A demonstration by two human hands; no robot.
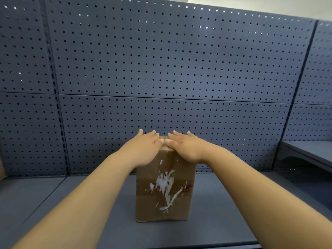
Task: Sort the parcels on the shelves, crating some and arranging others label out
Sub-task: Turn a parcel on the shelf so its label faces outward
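Note:
A brown cardboard parcel [164, 191] stands upright on the dark grey shelf [86, 209], in the middle of the view. Its front face carries torn white and red label remains and brown tape bands. My left hand [143, 147] lies flat on the left part of the parcel's top, fingers straight and pointing away from me. My right hand [185, 145] lies flat on the right part of the top in the same way. The two thumbs nearly meet over the parcel's front top edge. The parcel's top and back are hidden by my hands.
A dark perforated back panel [170, 69] rises behind the shelf. A second shelf board [309, 151] sits higher at the right. The edge of another cardboard box [2, 168] shows at the far left. A slotted upright [57, 108] divides the bays.

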